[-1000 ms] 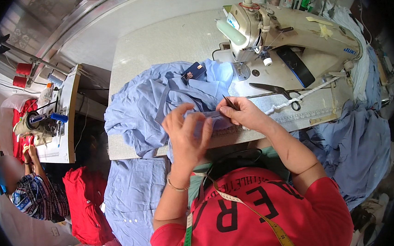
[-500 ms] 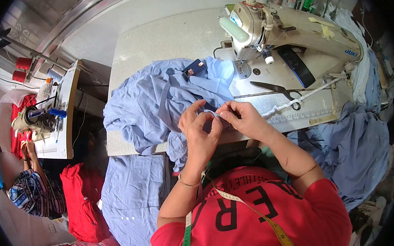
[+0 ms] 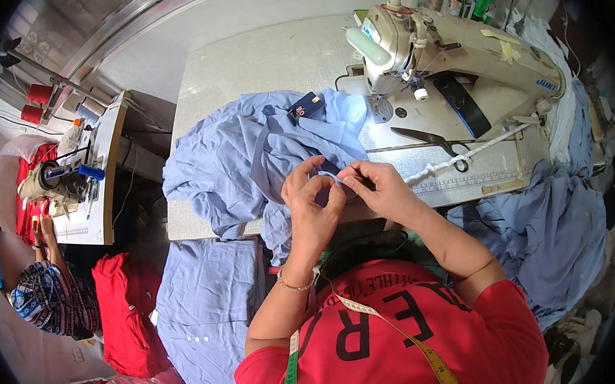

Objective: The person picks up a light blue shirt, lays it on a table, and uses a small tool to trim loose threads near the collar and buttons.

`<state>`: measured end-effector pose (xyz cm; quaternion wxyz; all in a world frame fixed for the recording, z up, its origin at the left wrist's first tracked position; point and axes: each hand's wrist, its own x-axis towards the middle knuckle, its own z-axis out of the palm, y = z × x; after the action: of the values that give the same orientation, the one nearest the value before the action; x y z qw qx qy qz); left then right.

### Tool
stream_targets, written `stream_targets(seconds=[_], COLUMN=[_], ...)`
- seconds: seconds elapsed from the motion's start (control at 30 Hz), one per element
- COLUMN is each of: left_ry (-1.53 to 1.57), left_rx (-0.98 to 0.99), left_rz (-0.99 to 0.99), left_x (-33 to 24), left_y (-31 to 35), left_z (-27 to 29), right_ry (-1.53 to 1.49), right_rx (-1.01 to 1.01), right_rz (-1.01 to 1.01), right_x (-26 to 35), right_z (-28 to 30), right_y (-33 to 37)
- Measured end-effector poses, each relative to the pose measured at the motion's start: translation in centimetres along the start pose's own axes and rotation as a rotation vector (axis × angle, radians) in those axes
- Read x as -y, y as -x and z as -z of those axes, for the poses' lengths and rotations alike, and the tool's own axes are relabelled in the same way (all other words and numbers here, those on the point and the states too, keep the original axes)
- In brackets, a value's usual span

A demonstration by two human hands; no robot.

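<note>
A crumpled light-blue garment (image 3: 210, 153) lies on the sewing table, and a part of it reaches into my hands. My left hand (image 3: 310, 200) pinches a narrow blue edge of that cloth, thumb and forefinger curled into a ring. Close beside it, my right hand (image 3: 383, 189) pinches the same edge between thumb and forefinger. Something dark shows in the right palm; whether it is a small tool or shadow, I cannot tell. A dark blue tag (image 3: 306, 107) rests on the garment, beyond my hands.
The sewing machine (image 3: 455, 43) stands at the far right. Black scissors (image 3: 430, 140) and a dark, flat, phone-like object (image 3: 462, 104) lie before it. Blue cloth hangs off the right edge. Folded blue garments (image 3: 205, 308) lie at left. Another person (image 3: 52, 291) works at a second machine.
Both hands keep their pinch on the cloth edge, with barely any finger movement. The view has shifted slightly.
</note>
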<state>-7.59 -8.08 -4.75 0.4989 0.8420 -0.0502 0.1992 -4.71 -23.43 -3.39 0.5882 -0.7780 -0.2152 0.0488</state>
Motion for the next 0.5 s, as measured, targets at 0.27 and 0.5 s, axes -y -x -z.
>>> stream_targets(seconds=[0.27,0.5], left_ry=[0.108,0.000], left_rx=[0.033,0.083], left_rz=[0.069,-0.022], left_x=[0.89,0.14], left_y=[0.04,-0.08], left_z=[0.27,0.77], right_ry=[0.025,0.006], right_rx=[0.013,0.013], right_rz=[-0.060,-0.079], right_x=[0.09,0.04], right_z=[0.36,0.45], right_y=[0.10,0.23])
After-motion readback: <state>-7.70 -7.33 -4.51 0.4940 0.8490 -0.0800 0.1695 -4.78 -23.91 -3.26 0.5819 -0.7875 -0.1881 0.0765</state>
